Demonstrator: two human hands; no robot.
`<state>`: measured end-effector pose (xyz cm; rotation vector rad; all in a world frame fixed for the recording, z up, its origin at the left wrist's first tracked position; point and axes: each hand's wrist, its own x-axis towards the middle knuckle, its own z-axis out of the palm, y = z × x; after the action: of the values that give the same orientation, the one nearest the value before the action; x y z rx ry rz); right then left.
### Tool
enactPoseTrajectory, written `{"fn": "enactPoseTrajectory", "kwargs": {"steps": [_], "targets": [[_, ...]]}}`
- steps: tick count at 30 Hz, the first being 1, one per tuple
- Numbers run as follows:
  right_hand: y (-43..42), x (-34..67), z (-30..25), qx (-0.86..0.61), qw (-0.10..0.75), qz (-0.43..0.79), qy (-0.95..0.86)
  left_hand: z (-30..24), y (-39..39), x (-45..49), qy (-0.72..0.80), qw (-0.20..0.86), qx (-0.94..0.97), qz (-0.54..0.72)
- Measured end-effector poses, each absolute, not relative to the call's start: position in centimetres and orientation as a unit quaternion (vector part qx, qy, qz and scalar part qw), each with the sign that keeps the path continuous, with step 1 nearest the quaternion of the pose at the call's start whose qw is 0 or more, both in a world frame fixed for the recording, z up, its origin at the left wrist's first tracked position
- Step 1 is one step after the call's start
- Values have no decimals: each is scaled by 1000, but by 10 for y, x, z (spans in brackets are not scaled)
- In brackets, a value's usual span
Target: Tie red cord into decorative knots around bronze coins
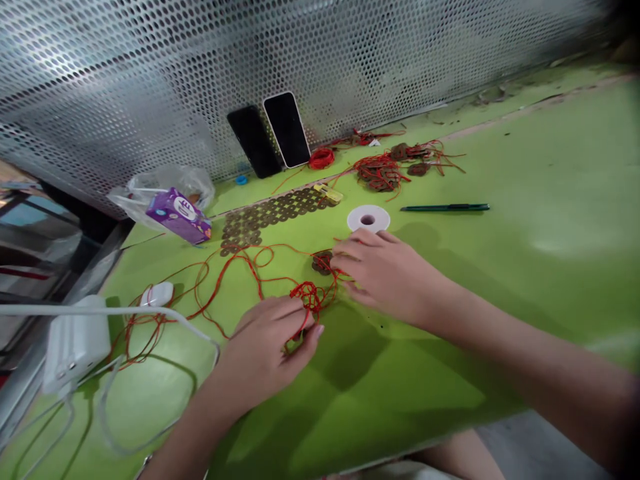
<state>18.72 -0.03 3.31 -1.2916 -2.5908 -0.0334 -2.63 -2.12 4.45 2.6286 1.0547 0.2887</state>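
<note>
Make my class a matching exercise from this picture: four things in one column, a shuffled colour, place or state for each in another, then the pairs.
1. Left hand
2. Carton
3. Spool
4. Phones

A. White, beyond the right hand
B. Leaning against the mesh
C. Purple, by a clear bag
D. Red cord at its fingers

Pairs: 1-D; 2-C; 3-A; 4-B

Both bare forearms angle inward, the left hand with fingers curled toward its thumb, the right hand palm-down, fingers bent.
</note>
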Motion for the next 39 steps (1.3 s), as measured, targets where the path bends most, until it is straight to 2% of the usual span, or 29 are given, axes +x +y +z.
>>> {"fn": "enactPoseTrajectory", "kwargs": {"steps": [4,14,21,26,28,33,39], "targets": [[-2,183,31,-389,112,22,-914,45,-20,-26,357,115,920,111],[-6,198,47,-407,196,201,-869,42,-16,-31,399,81,905,123],[-9,191,51,-372,291,260,-842,41,-18,-27,495,277,798,205],[-10,187,45,-382,251,252,-853,39,-17,-24,478,541,614,319],[-11,185,44,-381,247,252,-854,40,-18,-21,460,607,537,363],[-11,181,43,-372,263,255,-853,43,-20,-14,469,666,436,382],[-13,176,38,-327,265,198,-885,40,-22,-12,445,693,436,362]]}}
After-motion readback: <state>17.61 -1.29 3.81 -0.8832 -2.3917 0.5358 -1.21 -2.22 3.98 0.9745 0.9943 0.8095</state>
